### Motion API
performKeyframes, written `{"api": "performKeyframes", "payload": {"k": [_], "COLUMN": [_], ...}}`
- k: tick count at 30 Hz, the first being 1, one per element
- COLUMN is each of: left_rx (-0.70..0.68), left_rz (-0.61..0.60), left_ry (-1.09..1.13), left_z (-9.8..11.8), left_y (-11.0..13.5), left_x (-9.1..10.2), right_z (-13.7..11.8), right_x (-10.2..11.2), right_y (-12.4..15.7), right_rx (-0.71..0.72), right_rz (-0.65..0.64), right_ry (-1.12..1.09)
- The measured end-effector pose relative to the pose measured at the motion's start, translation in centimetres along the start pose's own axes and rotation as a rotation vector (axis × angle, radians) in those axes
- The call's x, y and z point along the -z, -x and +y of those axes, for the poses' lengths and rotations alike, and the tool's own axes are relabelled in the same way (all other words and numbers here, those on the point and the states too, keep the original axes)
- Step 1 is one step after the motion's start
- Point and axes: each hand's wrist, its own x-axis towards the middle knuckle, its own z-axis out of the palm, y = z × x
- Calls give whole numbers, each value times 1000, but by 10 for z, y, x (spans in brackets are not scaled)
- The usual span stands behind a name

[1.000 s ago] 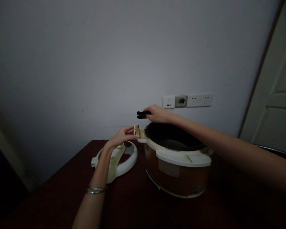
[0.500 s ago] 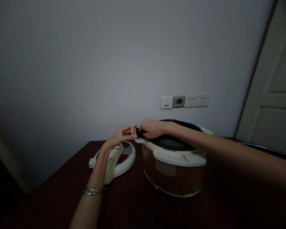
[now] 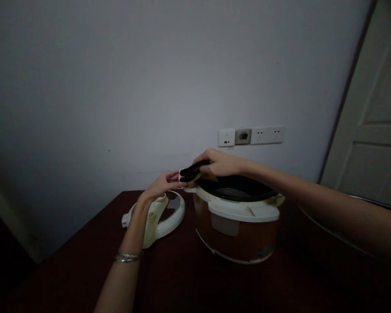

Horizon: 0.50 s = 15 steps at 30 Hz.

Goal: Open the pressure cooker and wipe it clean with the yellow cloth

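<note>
An electric cooker (image 3: 249, 239) with a brown body, white rim and dark inner pot (image 3: 237, 191) stands on the table. My right hand (image 3: 220, 163) is closed on a black handle-like piece (image 3: 192, 171) at the pot's left edge. That piece is raised and tilted, with something yellowish beneath it. It cannot be seen whether it is joined to the inner pot. My left hand (image 3: 161, 184) has its fingers closed around the cooker's white side bracket (image 3: 181, 175). Below my left hand, a white ring-shaped lid (image 3: 171, 226) lies on the table.
The dark red table (image 3: 94, 243) runs up to a grey wall (image 3: 133, 87) with several sockets (image 3: 263, 135). At the right, the thin rim of a round object (image 3: 371, 200) shows partly behind my right arm, beside a white door (image 3: 374, 113).
My right hand has risen, lifting the black piece above the left rim. More of the cooker's dark inside shows. My left hand stays at the side bracket.
</note>
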Motion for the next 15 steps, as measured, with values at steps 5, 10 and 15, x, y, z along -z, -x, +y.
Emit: {"api": "performKeyframes", "payload": {"k": [5, 10, 15], "left_rx": [-4, -15, -9], "left_rz": [-2, -20, -11], "left_ry": [-5, 7, -6], "left_z": [5, 4, 1], "left_y": [2, 2, 1], "left_x": [-3, -3, -1], "right_z": [14, 25, 8], "right_x": [-1, -24, -27], "right_y": [-15, -23, -13], "right_rx": [58, 174, 151], "right_rz": [84, -210, -252], "right_ry": [253, 398, 538]}}
